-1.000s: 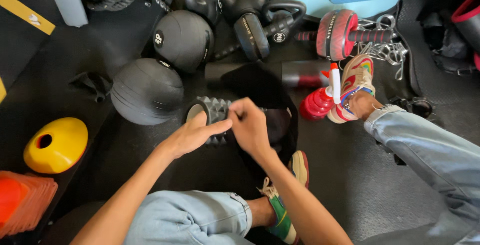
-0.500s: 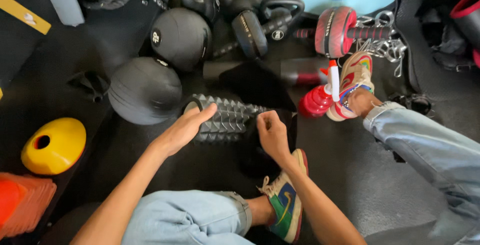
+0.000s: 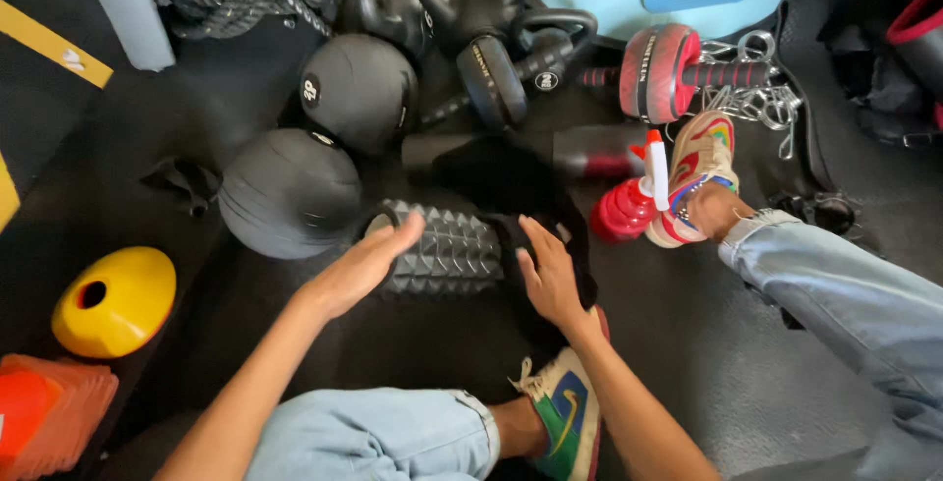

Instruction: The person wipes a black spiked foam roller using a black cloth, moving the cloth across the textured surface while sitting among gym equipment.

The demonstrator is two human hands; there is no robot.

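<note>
A dark, knobbly foam roller (image 3: 442,245) lies on its side on the black floor in front of me. My left hand (image 3: 359,270) rests flat on its left end, fingers spread. Over the roller's right end, my right hand (image 3: 548,275) presses a black cloth (image 3: 511,181) that is draped across that end and spreads back behind it. Neither hand is closed around anything. A red spray bottle (image 3: 629,201) with a white trigger stands just right of the cloth, beside my right shoe (image 3: 697,167).
Two black medicine balls (image 3: 290,191) (image 3: 359,88) sit left of and behind the roller, with kettlebells (image 3: 471,0) and a red ab wheel (image 3: 658,73) at the back. A yellow dome cone (image 3: 113,299) and orange flat cones (image 3: 44,412) lie at left. My left shoe (image 3: 565,422) is near.
My hands, close together over the roller's middle a second ago, have slid apart to its two ends. The roller now shows more of its length.
</note>
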